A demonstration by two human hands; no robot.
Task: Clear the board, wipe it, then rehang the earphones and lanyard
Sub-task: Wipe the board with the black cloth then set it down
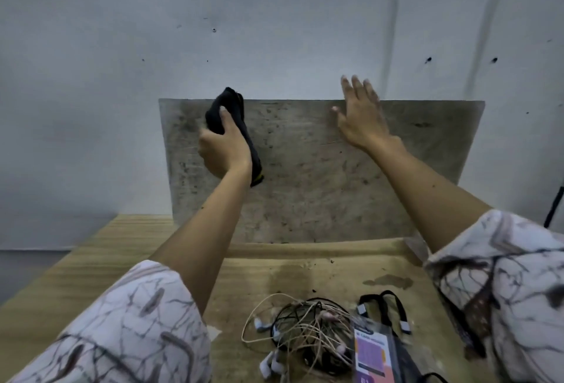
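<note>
You are facing a pale grey wall [274, 31] with a few small dark holes in it, and a light wooden surface [91, 260] runs up to its foot. The wood carries dark stains and specks just in front of the board. The board [320, 175], a grey, mottled and scuffed panel, stands upright on the far end of the surface and leans against the wall.

Your left hand [222, 147] sits against the board's upper left part, fingers and thumb curled round a black cloth [232, 126]. The cloth bunches above your knuckles, reaching just past the board's top edge, and its tail hangs down beside your wrist, lying against the board face. Your right hand [363, 117] lies at the board's upper right, fingers straight and lightly spread, the fingertips rising above the top edge onto the wall; whether the palm presses the board you cannot tell.

In front of the board, near you on the surface, lies a tangle of earphones [305, 330], beige and black cords wound together with white buds at its near side. Just right of the tangle lies the lanyard [384, 300], a black strap with metal clips, attached to a clear card holder [374, 352] with a purple and orange card. Both are well apart from your hands. Your patterned white sleeves [131, 327] fill the lower corners.
</note>
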